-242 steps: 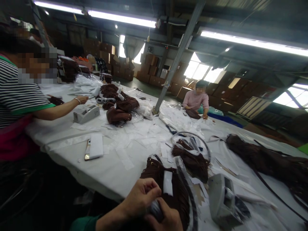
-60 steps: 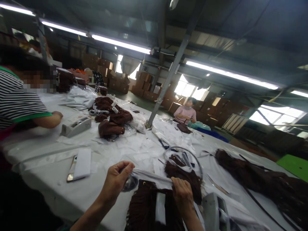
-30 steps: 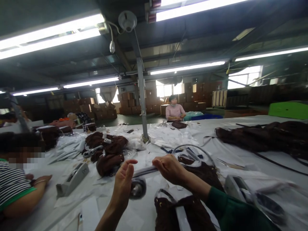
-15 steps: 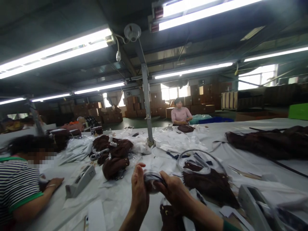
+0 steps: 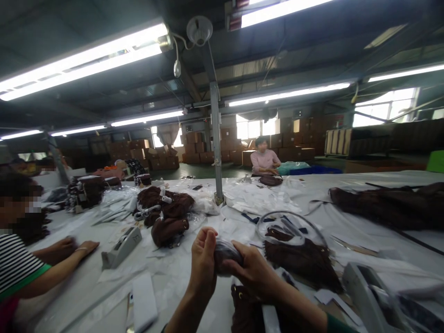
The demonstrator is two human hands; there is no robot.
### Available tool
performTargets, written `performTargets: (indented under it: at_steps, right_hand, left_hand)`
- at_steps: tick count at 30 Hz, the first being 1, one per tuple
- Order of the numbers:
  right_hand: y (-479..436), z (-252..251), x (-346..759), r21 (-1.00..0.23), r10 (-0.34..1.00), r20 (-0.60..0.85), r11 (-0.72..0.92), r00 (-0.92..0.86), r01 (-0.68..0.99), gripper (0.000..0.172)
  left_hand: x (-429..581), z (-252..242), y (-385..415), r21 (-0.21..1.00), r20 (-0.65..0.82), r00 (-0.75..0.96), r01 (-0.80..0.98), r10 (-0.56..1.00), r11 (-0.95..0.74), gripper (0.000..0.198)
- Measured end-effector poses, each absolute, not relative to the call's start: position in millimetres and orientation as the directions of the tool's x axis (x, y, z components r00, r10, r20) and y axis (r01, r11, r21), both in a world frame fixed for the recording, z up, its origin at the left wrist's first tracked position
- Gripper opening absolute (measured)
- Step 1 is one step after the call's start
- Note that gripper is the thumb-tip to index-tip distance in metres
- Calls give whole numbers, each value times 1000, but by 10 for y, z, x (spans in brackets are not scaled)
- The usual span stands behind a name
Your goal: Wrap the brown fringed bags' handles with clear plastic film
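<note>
My right hand [image 5: 255,270] grips a dark, rounded bundle [image 5: 226,259] with a shiny, clear-plastic-like surface, thumb in front and fingers over its top. On the bundle's other side, my left hand [image 5: 204,256] is closed against it, thumb and fingertips together at the top. Blur hides what the bundle is made of; it looks like a coiled strap. Below my hands lies a brown bag [image 5: 241,307] with brass-coloured eyelets, partly covered by my right forearm. To the right is a larger brown bag [image 5: 301,266], with a plastic-wrapped strap [image 5: 321,231] looping above it.
Grey tape dispensers stand at right [image 5: 367,300] and left [image 5: 121,247]. Several brown bags [image 5: 169,229] are piled left of the metal post [image 5: 215,143]. A co-worker's arm [image 5: 65,268] rests at far left; another person [image 5: 264,159] works across the table.
My hands still hold the bundle, and the left fingers have drawn closer together. The bundle has turned slightly. At left, the co-worker has leaned back, and a second hand now shows.
</note>
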State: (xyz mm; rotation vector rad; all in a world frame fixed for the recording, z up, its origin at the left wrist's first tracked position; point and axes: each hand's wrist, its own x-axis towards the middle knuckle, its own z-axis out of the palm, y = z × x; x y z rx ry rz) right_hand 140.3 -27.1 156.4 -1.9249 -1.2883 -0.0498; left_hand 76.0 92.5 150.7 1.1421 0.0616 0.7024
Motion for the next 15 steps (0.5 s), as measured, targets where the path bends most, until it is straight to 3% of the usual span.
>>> performTargets:
  at_steps: [2,4,6,8,10,11,15]
  right_hand:
    - [-266,1456,1450,-610,740,433,-180,515,771,23]
    - [-300,1328,1511,-498,731,412,-320,544,806,18]
    - [-354,1227,1556,-323,754,368,-446,545,835,14]
    - [-401,1181,1571,-218,796,313,-471,518,855,11]
    - [-426,1188,1569,-264,808,306,-436,504,860,9]
    - [-431,1203,1570,-335,805,317,-400,502,853,10]
    - [-455,1195,1634,-652,784,378,-153,493,743,25]
  left_hand:
    - [816,1424,942,828,283,786,-490,550,273,44]
    - [859,1358,1013,902,288,875,-384,389,196,44]
    - [883,1327,1093,968,248,955,-250,164,-11,47]
    - [892,1329,1131,952,208,976,-188,61,-242,45]
    - [905,1337,1102,925,233,969,-196,77,-325,40]
    - [918,1333,1065,933,256,961,-218,102,-286,39]
    - [1033,1233,890,913,284,900,-359,331,195,42]
